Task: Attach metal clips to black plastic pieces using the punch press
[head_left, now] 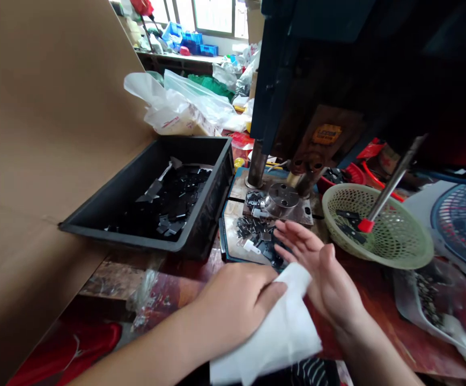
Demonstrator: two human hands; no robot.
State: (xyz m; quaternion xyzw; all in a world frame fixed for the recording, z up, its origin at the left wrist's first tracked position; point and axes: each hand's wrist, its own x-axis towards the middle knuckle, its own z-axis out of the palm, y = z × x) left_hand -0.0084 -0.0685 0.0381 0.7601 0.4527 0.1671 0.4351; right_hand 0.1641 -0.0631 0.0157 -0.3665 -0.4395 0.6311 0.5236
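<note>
"Head view: what is nearest you?"

"A thin, white, rectangular sheet of cloth or paper (279,340), I can't tell which, low in front of me. My left hand (243,295) is clamped on its upper part, thumb pressing down."

"How will it handle?"

"Light and soft, I'd judge, and limp; if paper, it could tear. I'd pinch it broadly near the top and let the rest hang."

"Your right hand?"

"My right hand (319,268) grips nothing, fingers apart, just beside the sheet's upper corner; whether they touch, I can't tell."

"Beyond that?"

"A loose pile of small, flat, dark pieces (254,230), then a round steel block (281,197)."
</note>
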